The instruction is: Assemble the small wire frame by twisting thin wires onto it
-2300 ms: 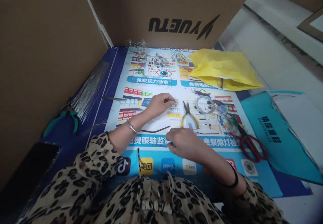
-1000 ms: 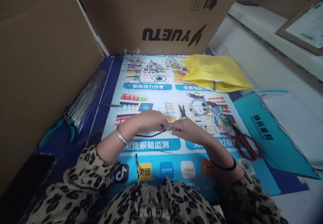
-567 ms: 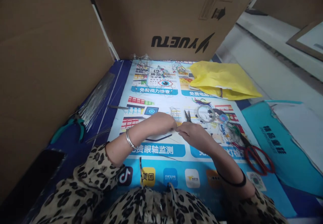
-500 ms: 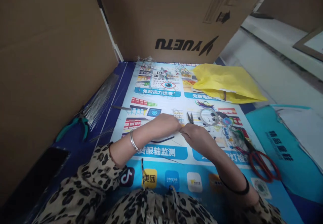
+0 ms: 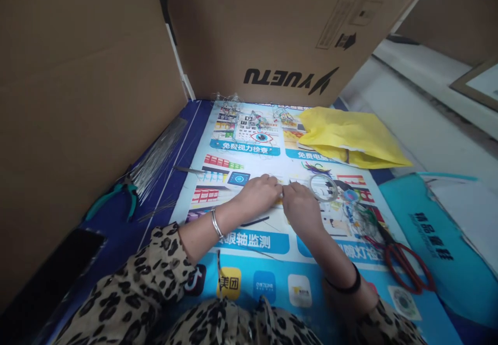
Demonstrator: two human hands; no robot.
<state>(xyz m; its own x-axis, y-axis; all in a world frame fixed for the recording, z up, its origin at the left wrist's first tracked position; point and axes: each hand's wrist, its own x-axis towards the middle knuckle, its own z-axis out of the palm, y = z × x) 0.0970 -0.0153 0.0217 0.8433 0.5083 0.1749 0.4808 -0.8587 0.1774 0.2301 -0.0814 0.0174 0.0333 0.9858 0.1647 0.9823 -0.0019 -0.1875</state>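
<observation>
From my remote seat, the left cardboard panel (image 5: 85, 49) walls off the upper left of the frame, so side room there ends early. Below it, at lower left, I see a dark phone (image 5: 50, 272), teal-handled pliers (image 5: 112, 199) and a sheaf of silver wires (image 5: 157, 161) on the blue table (image 5: 197, 132). The back cardboard panel (image 5: 249, 33), lettered "YUETU" upside down, bounds the top centre. On the poster (image 5: 249, 241) I read "免费视力检查" above centre and "美团" below. My left hand (image 5: 259, 197) and right hand (image 5: 301, 207) meet mid-frame, fingers bent; whether they grip anything I cannot tell, as the tips are hidden. Just right of them lies the nearest thing, a clear tape roll (image 5: 324, 200). Then come a yellow bag (image 5: 350, 135), its contents hidden, tangled strands (image 5: 363, 218), red-handled scissors (image 5: 408, 270) and, toward the right edge, a teal bag (image 5: 451, 267) printed "精品童鞋". Pale floor (image 5: 412, 101) stretches across the upper right.
</observation>
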